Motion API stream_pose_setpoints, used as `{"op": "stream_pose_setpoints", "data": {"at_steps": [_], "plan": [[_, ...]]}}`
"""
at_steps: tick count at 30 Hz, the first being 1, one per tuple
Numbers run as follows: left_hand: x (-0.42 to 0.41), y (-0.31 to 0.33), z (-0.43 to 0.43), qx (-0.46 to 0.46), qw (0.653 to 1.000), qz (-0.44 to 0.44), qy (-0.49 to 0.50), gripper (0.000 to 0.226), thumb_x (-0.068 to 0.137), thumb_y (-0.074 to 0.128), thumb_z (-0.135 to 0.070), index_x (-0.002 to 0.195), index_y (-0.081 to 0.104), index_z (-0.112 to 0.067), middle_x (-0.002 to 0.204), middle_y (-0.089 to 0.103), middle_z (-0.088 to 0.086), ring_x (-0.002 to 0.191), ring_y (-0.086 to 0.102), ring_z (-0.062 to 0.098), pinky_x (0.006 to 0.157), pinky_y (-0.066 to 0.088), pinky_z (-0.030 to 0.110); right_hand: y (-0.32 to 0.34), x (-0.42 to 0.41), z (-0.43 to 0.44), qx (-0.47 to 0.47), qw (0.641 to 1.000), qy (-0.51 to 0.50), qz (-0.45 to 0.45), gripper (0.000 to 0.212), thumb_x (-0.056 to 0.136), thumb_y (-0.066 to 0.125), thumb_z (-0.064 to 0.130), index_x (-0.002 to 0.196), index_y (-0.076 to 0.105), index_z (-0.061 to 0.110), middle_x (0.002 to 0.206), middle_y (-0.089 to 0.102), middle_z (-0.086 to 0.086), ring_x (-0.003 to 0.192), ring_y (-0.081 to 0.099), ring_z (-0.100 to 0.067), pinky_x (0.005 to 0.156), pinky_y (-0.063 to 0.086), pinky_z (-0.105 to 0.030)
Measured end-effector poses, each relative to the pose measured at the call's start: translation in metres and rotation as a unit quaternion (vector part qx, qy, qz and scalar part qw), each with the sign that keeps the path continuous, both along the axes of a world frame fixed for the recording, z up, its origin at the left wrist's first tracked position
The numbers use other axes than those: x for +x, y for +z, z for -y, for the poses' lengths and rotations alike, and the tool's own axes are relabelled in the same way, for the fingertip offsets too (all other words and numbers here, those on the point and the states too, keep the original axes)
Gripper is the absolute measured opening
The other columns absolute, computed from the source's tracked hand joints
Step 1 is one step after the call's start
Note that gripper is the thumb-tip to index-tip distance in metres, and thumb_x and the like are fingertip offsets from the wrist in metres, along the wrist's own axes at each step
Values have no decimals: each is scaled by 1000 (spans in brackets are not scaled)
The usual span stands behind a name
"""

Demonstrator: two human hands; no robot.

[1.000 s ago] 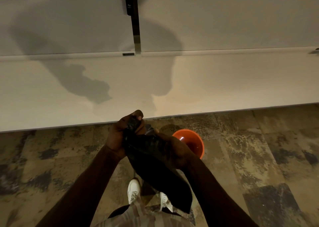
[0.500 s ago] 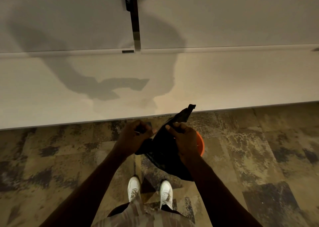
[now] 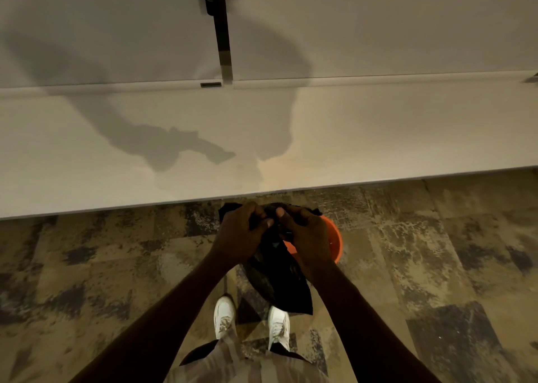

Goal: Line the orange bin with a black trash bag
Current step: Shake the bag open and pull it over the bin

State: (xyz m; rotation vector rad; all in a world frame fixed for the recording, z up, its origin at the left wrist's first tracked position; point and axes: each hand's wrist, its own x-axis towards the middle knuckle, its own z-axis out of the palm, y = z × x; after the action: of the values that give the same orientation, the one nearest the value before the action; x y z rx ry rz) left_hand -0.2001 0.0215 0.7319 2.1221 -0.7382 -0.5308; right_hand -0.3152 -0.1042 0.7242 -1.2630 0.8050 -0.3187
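Two grips, close together: left grip (image 3: 241, 234) and right grip (image 3: 305, 237), each clamped on bunched top of black trash bag (image 3: 279, 280). Bag hangs down, partly covering orange bin (image 3: 334, 241). Bin stands on patterned carpet (image 3: 436, 251), just beyond white shoes (image 3: 224, 315).

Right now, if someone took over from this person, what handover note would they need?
Left hand: grips the bunched top of the black trash bag.
Right hand: pinches the same top edge, close beside the left.
Orange bin: on the carpet, partly hidden behind bag and right hand; visible inside looks unlined.
Done: bag in both hands, hanging flat.
Left: open the bag's mouth, push it into the bin, fold the edge over the rim.
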Motion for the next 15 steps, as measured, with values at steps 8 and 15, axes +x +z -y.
{"op": "stream_pose_setpoints", "data": {"at_steps": [8,15], "plan": [[7,-7,-1,-19,993,-63,95,20,99,74,-29,86,62,-19,74,65,0,62,59,-2,55,43,9,-14,-5,5,-1,997,-39,-74,12,87,84,13,95,85,22,91,84,1,86,81,-12,69,61,-20],[32,-14,-15,-55,943,-132,299,17,107,61,-32,102,61,-17,92,63,3,93,65,31,74,52,39,-27,-20,24,61,957,-221,-176,9,75,81,1,74,73,4,55,63,-6,48,56,-18,65,51,-38]]}}
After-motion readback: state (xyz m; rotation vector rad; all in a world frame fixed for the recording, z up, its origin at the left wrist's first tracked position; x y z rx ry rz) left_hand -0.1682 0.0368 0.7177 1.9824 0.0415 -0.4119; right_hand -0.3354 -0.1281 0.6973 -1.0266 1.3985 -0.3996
